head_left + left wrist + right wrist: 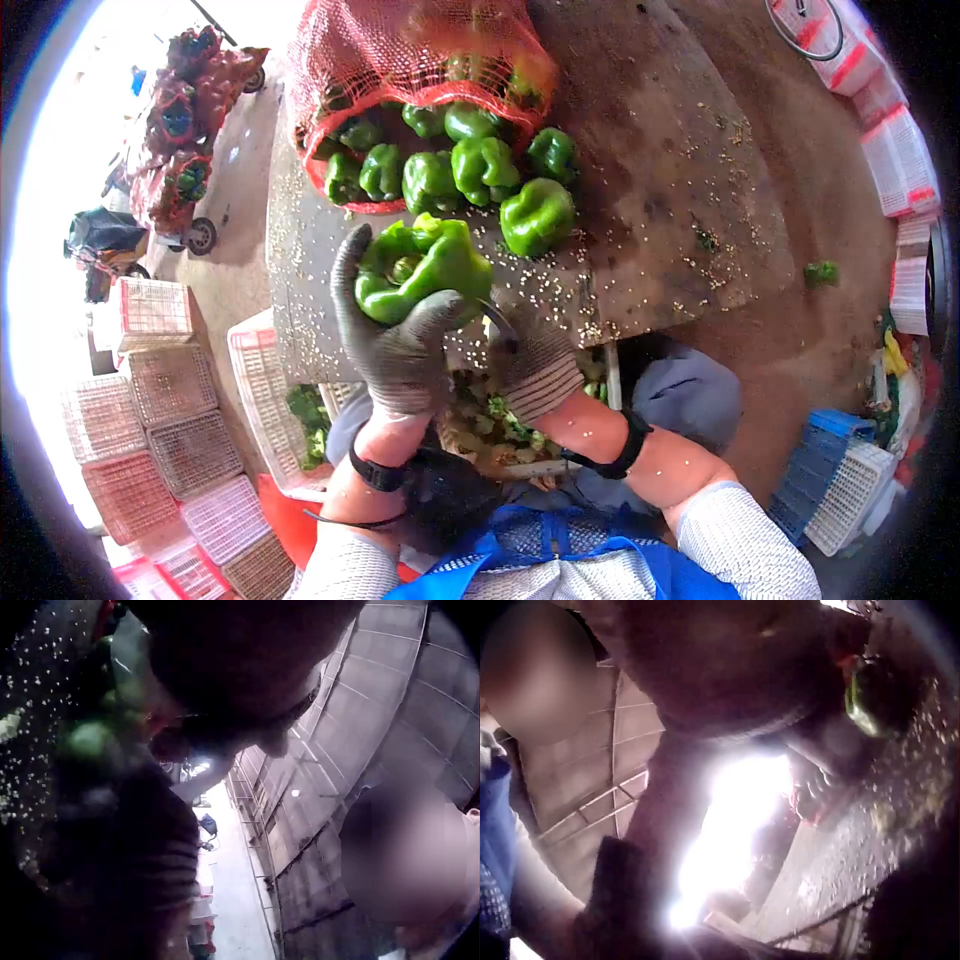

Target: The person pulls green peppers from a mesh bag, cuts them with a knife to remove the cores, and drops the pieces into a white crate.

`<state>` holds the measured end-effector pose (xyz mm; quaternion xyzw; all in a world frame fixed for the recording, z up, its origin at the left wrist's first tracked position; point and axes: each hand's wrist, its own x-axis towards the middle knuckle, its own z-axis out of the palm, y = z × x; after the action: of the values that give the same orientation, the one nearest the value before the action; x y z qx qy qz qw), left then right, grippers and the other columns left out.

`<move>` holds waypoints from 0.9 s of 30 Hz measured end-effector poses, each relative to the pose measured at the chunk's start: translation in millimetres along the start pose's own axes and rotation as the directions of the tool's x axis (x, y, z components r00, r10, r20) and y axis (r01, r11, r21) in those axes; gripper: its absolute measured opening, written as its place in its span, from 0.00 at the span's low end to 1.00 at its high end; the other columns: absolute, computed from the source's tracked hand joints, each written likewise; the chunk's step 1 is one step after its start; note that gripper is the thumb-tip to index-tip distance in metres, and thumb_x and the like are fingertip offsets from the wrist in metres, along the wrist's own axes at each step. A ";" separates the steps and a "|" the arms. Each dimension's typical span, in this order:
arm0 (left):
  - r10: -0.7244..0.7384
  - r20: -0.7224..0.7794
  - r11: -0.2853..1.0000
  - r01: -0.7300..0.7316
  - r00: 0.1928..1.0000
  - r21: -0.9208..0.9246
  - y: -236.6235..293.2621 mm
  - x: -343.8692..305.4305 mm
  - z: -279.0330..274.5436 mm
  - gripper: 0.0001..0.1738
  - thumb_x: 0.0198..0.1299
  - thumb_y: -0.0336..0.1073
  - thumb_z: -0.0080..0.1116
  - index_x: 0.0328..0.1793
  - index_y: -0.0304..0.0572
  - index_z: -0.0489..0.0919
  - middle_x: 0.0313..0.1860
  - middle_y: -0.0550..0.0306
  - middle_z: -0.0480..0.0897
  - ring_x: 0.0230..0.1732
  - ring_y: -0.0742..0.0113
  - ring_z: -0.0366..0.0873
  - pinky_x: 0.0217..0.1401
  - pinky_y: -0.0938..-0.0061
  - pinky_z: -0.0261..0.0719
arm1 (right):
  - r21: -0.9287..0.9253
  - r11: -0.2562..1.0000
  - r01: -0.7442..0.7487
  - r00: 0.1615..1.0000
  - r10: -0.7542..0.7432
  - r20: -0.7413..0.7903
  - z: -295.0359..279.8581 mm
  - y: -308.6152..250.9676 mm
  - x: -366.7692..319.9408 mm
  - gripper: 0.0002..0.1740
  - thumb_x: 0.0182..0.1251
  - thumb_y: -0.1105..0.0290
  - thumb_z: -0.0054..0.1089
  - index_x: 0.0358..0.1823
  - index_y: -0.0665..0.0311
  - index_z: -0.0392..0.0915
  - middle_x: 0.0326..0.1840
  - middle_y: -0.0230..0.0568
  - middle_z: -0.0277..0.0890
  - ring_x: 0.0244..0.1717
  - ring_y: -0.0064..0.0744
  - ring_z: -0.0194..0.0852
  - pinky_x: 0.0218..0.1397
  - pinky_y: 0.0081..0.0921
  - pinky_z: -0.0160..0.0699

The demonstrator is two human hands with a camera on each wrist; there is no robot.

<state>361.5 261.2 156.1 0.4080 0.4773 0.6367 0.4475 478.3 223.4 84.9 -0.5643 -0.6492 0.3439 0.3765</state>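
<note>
In the head view my gloved left hand [395, 345] grips a green bell pepper [445, 275], fingers up its left side and thumb across its front. Its cut-open hollow faces up and left, with a pale seed core showing inside. My gloved right hand [535, 360] is close to the pepper's lower right side and holds a small dark curved blade [497, 322]; its handle is hidden in the fist. Beyond the hands, several whole green peppers [482, 170] spill from the mouth of a red mesh sack [420, 50]. Both wrist views are dark and blurred.
Pale seeds are scattered over the worn tabletop [660, 230]. Below its near edge a crate [255, 370] holds green scraps. Stacked plastic crates [185, 450] stand at left, a blue crate [820, 470] at right. A loaded cart [180, 130] stands behind, far left.
</note>
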 end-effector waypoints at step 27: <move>-0.564 0.661 0.620 0.783 0.494 -0.056 -30.1 3.3 -52.6 0.39 0.66 0.58 0.60 0.73 0.39 0.66 0.62 0.54 0.79 0.64 0.61 0.76 0.67 0.65 0.75 | 0.235 0.970 0.067 0.994 -0.085 0.066 -32.0 -5.9 6.3 0.46 0.54 0.65 0.76 0.74 0.63 0.62 0.67 0.46 0.72 0.67 0.40 0.71 0.72 0.33 0.67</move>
<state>316.3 255.9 116.0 0.2712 0.3155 0.3200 0.8512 503.0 229.6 106.0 -0.4775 -0.6394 0.4240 0.4282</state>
